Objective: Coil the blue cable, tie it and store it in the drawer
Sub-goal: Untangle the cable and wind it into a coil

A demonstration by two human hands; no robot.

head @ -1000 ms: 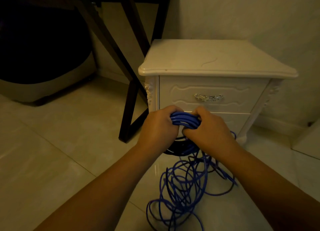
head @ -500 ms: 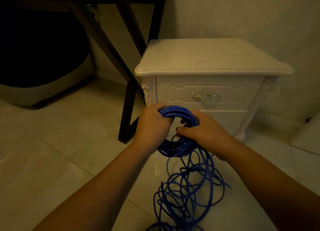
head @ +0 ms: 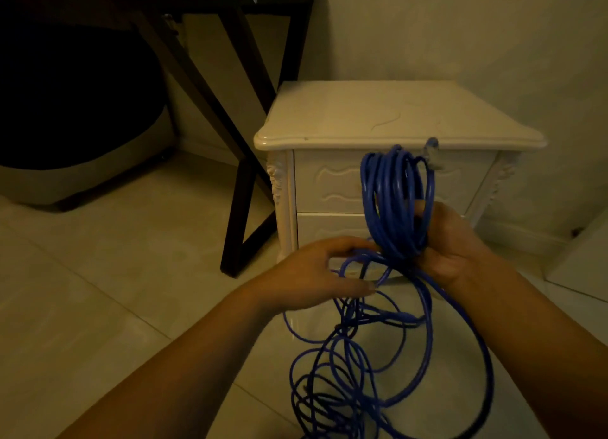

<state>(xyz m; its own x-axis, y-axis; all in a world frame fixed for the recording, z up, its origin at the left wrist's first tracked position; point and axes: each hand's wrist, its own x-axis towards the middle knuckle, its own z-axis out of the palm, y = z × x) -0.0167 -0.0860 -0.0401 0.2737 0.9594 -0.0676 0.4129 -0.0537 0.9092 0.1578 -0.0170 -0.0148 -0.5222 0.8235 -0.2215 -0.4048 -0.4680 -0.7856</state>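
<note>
R hand [head: 450,251] gripped the blue cable [head: 394,201] at the bottom of a bunch of finished loops, fingers & thumb curled tight round them. The loops stood upright in front of the nightstand [head: 378,119], w/ the plug [head: 432,155] poking out near the top. L hand [head: 316,274] sat just beside, lower & to the left, fingers loosely curled round one strand it was feeding toward the bunch. Most of the cable wasn't coiled yet: the rest hung from both hands & lay on the floor [head: 98,307] as a loose heap [head: 362,389] of crossing rings. Top drawer [head: 329,182] was closed, its handle hidden behind the loops. Risks, as I judged them: the strands in the heap crossed over each other a lot, so pulling the next length up fast would prob. drag a snarl along or cinch a knot. The bunch was pinched at one spot only, so any slack in the R grip & the springy loops could fan out or drop off. Loops of uneven size would make a fat, messy coil, hard to tie. No tie was visible, so tying likely meant using the cable's own tail, i.e. some must be left over. W/ both hands busy & the drawer closed, opening it needs one hand free; an untied coil could spring apart then.
</note>
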